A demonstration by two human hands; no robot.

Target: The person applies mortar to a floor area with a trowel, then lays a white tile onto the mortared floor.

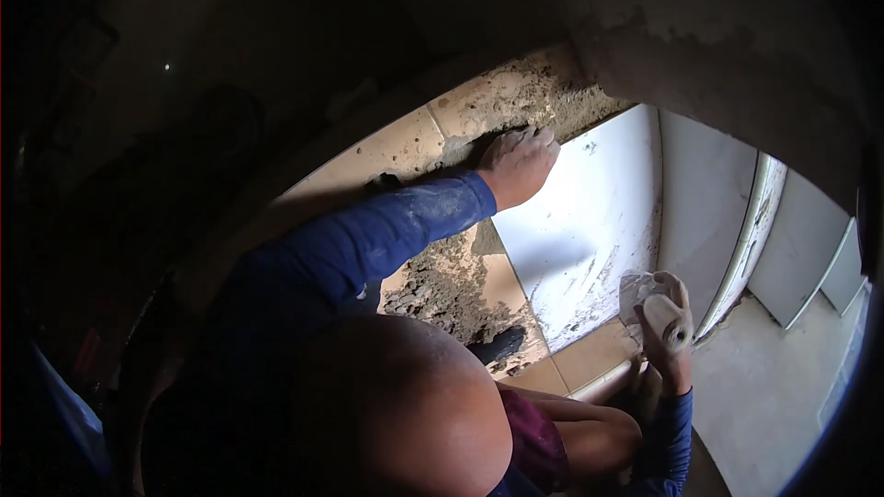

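My left hand, in a blue sleeve, rests at the upper edge of a white tile, beside rough grey mortar. Its fingers are curled together, and anything inside them is hidden. Near the tile's lower right corner, my right hand is closed around a pale tool handle with a round end. The rest of that tool is hard to make out. Lumps of wet mortar lie on the beige tiles left of the white tile.
My bare knee fills the bottom middle. A black object lies by the mortar. On the right are a white curved edge, grey panels and a pale floor. Deep shadow covers the left side.
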